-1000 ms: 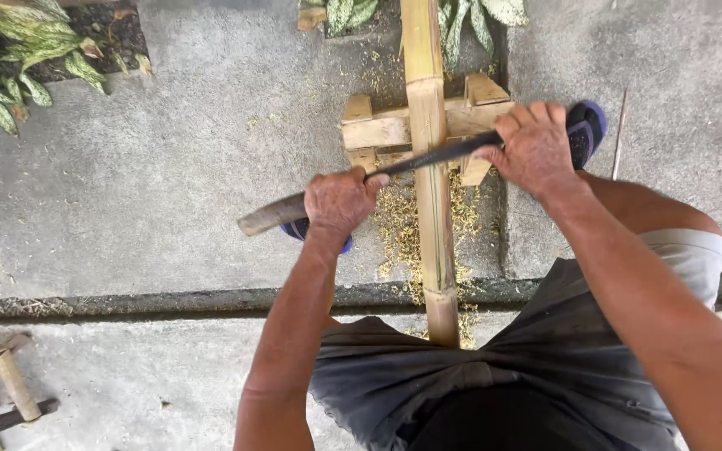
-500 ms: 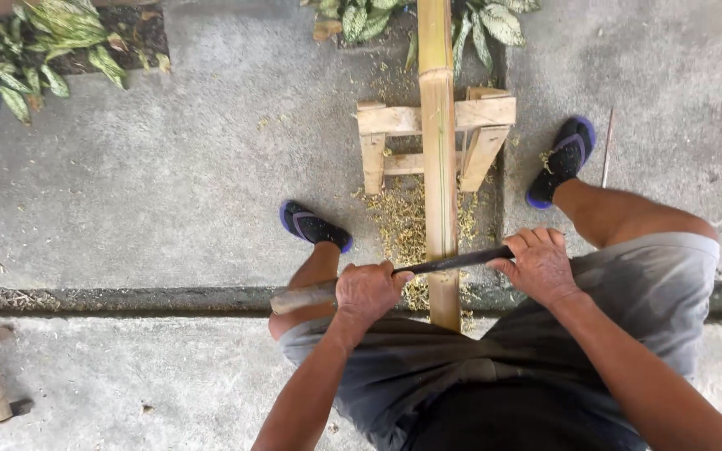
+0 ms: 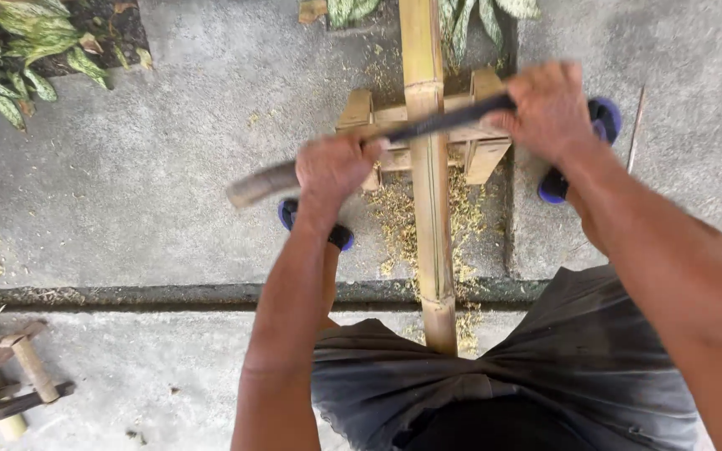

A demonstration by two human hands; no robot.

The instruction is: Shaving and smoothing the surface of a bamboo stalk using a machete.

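A long yellow bamboo pole (image 3: pixel 430 192) runs from my lap away over a small wooden stand (image 3: pixel 478 142). Across the pole lies a long dark blade (image 3: pixel 440 123) with a pale wooden handle (image 3: pixel 261 184). My left hand (image 3: pixel 336 167) grips the handle end, left of the pole. My right hand (image 3: pixel 549 104) grips the blade's far end, right of the pole. Both hands are up by the stand, and the blade rests on the pole's upper side.
Bamboo shavings (image 3: pixel 394 217) litter the concrete under the pole. My feet in blue sandals (image 3: pixel 315 225) (image 3: pixel 578 150) flank the pole. Green leafy plants (image 3: pixel 27 42) grow at top left. A second wooden stand (image 3: pixel 2 376) lies at bottom left. A thin stick (image 3: pixel 635 117) lies at right.
The blade was drawn along the pole toward my body half a second ago. Both hands have since pushed it back out to the wooden stand.
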